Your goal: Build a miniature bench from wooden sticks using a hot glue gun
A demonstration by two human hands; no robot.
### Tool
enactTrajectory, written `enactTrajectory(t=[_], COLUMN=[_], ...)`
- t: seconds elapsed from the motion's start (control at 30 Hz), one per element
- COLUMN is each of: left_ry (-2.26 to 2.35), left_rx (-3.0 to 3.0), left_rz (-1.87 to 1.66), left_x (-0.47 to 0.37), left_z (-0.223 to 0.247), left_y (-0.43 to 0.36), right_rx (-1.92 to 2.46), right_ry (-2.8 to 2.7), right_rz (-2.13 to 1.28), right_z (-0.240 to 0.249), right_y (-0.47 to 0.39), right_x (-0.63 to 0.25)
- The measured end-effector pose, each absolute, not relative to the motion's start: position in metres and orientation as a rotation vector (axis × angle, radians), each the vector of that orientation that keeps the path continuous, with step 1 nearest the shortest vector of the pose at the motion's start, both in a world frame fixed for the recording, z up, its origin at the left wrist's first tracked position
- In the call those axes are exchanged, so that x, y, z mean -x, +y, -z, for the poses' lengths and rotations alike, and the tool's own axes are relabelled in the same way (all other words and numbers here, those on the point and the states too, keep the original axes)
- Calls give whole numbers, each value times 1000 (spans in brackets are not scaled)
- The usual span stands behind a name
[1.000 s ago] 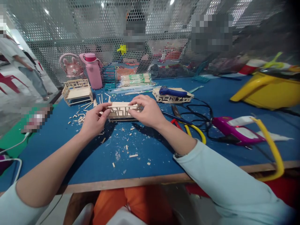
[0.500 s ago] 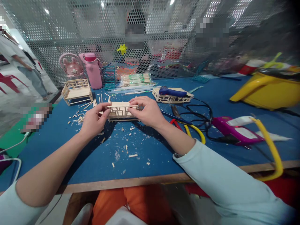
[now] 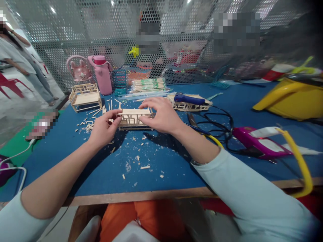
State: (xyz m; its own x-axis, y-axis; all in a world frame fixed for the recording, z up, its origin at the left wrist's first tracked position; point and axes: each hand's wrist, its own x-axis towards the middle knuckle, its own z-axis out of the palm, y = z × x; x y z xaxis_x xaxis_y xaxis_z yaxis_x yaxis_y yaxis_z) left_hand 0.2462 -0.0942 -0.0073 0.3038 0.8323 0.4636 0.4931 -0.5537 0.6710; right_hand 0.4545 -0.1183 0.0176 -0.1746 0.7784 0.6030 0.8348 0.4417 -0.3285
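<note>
A small wooden stick bench with a latticed panel stands on the blue table in front of me. My left hand pinches its left end between thumb and fingers. At its right end, my right hand has thumb and fingers parted around the top corner, with a gap between them. Another stick-built bench stands at the back left. Behind my right hand, a blue-handled tool lies across a third wooden piece.
Wood offcuts lie left and in front. A purple glue gun with black cable and yellow-handled tool lies right, near a yellow container. A pink bottle and stick bundles stand or lie behind. A person stands far left.
My right hand has loosened, its fingers lifting and spreading from the bench's right end. My left hand keeps its hold. The whole view has shifted slightly.
</note>
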Motion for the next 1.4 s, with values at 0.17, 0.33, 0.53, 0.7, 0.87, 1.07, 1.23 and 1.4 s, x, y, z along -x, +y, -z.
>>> enactTrajectory(t=[0.17, 0.33, 0.53, 0.7, 0.87, 1.07, 1.23, 1.4], left_ry=[1178, 1176, 1175, 1184, 1180, 1175, 1182, 1100], left_rx=[-2192, -2202, -2198, -2203, -2208, -2210, -2197, -2146], left_rz=[-1138, -1147, -1141, -1130, -1136, -1139, -1125, -1182], left_x=[-247, -247, -246, -246, -246, -246, -246, -246], left_z=[7, 8, 8, 7, 7, 7, 7, 11], left_y=[-94, -94, -93, -94, -94, -94, -95, -95], right_rx=[1409, 1391, 1328, 1324, 1335, 1331, 1286, 1243], right_ry=[-2082, -2060, -2020, -1995, -1990, -1990, -1945, -1674], right_rz=[81, -3, -9, -33, -39, -51, -121, -205], right_z=[-22, -19, -18, -18, -18, -16, -25, -20], right_y=[-113, -114, -113, -113, -113, -113, -120, -124], right_x=[-445, -443, -444, -445, -445, -445, -460, -484])
